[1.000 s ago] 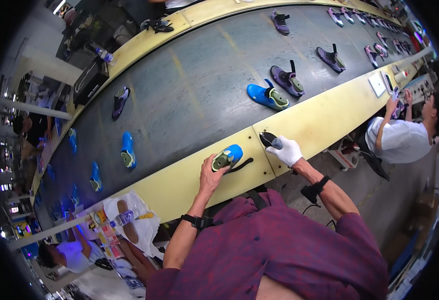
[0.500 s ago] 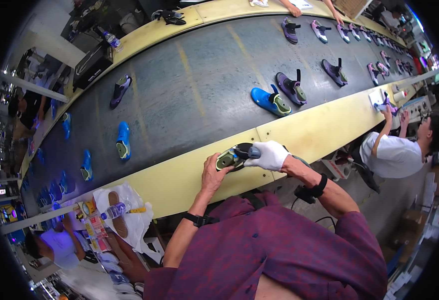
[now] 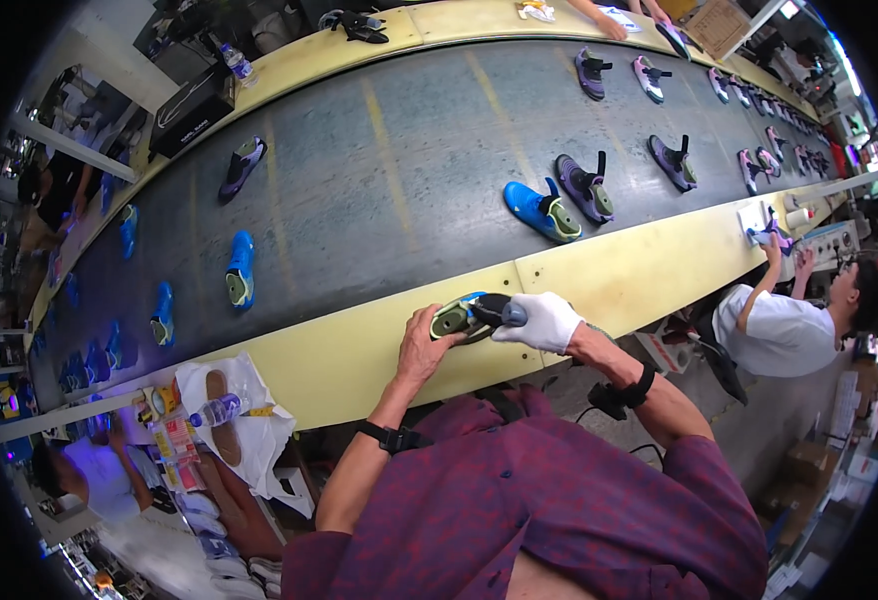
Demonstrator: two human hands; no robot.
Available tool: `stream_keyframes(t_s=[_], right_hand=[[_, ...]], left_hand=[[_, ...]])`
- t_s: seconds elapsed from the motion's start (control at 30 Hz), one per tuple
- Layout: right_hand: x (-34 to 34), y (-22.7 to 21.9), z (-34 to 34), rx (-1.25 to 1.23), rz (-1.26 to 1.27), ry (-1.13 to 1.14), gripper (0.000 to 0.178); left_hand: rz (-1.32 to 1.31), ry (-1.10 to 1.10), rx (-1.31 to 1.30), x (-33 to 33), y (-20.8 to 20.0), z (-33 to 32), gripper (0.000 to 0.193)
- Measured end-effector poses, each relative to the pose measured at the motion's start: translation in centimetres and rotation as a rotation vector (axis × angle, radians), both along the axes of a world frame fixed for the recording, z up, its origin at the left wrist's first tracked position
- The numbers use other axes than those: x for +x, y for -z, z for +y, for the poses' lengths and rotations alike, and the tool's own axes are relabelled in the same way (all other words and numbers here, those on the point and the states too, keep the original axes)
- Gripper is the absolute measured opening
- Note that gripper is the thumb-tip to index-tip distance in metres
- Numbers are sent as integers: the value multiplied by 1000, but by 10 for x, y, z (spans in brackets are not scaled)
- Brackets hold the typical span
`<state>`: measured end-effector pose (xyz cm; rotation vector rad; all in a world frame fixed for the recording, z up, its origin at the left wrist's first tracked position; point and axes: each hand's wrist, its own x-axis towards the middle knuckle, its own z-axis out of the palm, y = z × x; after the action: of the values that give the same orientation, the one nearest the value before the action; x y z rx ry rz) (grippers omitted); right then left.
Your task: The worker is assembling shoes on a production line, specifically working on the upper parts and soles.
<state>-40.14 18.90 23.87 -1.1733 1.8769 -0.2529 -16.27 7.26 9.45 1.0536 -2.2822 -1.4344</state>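
Shoe (image 3: 449, 320), blue with a green insole, above or on the yellow surface (image 3: 359, 360); cannot tell whether lifted or resting. Heel toward the left, toe toward the right, much as a second ago. Left hand (image 3: 417, 345), bare, curled partly closed around the heel end, thumb along the near side, in nearly the same hold as in both earlier frames.

Right hand (image 3: 541, 322), in a white glove, fingers closed around the grey handle of a black tool (image 3: 491, 310). A second ago, well apart from the shoe and off to its right; by half a second ago, brought over the shoe's front part, and now at nearly the same spot. Blue toe, plain to see at first, now mostly hidden under tool and glove. Cannot tell exactly where tool and shoe touch.

Beyond the surface, on the dark belt (image 3: 379, 190), another blue shoe (image 3: 543, 210), just beside a purple shoe (image 3: 586, 187), both close to the near edge. Farther left, a blue shoe (image 3: 240, 270) lying lengthwise. At the far edge, beside a co-worker's hand, a lifted shoe (image 3: 672, 40), now off the belt; half a second ago, only a hand reaching to the row there.
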Motion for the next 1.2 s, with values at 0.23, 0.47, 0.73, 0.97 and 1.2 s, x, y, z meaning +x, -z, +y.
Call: stream_keyframes(t_s=[0.23, 0.47, 0.73, 0.97, 1.2], right_hand=[[20, 5, 8, -34, 16, -122, 57], [-40, 53, 29, -51, 0, 191, 55], [-116, 151, 62, 25, 322, 345, 54], [-160, 165, 55, -260, 262, 376, 51], [-255, 217, -31, -239, 566, 219, 74]], left_hand=[[-18, 61, -12, -6, 8, -10, 68], [-46, 337, -114, -2, -25, -101, 65], [-627, 631, -567, 8, 4, -228, 57], [-495, 158, -305, 16, 54, -203, 69], [-415, -315, -251, 47, 99, -151, 92]])
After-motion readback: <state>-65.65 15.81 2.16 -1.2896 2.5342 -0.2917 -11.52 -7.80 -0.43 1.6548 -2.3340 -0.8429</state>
